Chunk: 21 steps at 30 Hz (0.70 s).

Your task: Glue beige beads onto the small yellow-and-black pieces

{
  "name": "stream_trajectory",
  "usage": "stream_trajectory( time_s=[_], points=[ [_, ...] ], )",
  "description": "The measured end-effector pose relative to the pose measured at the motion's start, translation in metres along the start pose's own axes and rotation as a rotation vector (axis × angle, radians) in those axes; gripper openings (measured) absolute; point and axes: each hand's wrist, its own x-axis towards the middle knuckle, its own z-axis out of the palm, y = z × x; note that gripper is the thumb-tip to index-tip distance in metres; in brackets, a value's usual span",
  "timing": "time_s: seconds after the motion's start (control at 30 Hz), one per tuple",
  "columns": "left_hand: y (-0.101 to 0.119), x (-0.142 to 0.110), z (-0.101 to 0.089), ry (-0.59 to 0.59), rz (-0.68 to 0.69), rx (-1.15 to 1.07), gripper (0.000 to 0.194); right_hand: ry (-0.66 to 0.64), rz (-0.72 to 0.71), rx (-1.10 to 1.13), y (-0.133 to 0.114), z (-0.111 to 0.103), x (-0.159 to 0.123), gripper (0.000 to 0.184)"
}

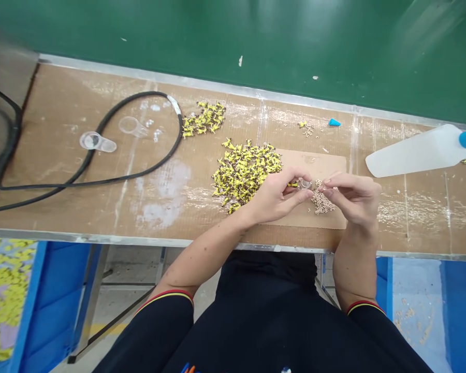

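My left hand [281, 194] is closed in a pinch around a small yellow-and-dark piece [292, 184]. A small clear round thing [305, 183] shows at the same fingertips; its kind is hard to make out. Close by on the right, my right hand [351, 194] has thumb and forefinger pressed together, and whatever lies between them is too small to name. Under the fingertips is a heap of tiny beige pieces [323, 203] on a cardboard sheet [336, 165]. A big pile of yellow-and-dark pieces [243, 171] lies beside my left hand.
A white bottle with a blue cap [419, 151] lies on its side at right. A blue cone tip [334, 122] sits farther back. At left are a looped black cable [112, 178] and clear plastic scoops [98, 142]. Blue bins [56, 295] stand below the table edge.
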Motion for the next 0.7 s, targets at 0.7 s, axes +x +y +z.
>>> stream_trajectory(
  time_s=[0.7],
  points=[
    [-0.005, 0.003, 0.013, 0.099, -0.262, -0.498, 0.042, 0.125, -0.136, -0.334, 0.001, 0.033, -0.001, 0.008]
  ],
)
